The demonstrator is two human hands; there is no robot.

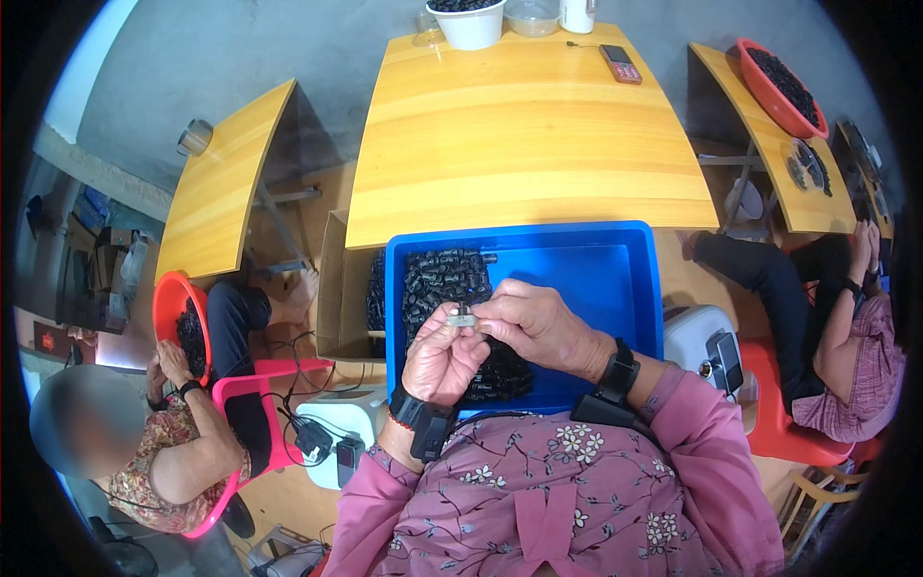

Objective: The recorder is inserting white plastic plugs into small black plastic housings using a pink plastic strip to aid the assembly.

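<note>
My left hand (pixel 444 363) and my right hand (pixel 540 325) meet above a blue tray (pixel 646 317). Pinched between the fingertips of both is a small greyish block (pixel 461 320), with a small black part (pixel 461 309) at its upper side. How the two fit together is too small to make out. Below, many short black cylindrical parts (pixel 437 281) are heaped along the tray's left side, and another black pile (pixel 500 373) lies under my hands. The tray's upper right shows bare blue bottom.
Beyond the tray stands a yellow wooden table (pixel 519 144) with a white tub (pixel 468 25) and a phone (pixel 620 63). A cardboard box (pixel 334 288) is left of the tray. Co-workers sit at both sides, the left one with a red basin (pixel 169 313). Another red basin (pixel 784 91) sits far right.
</note>
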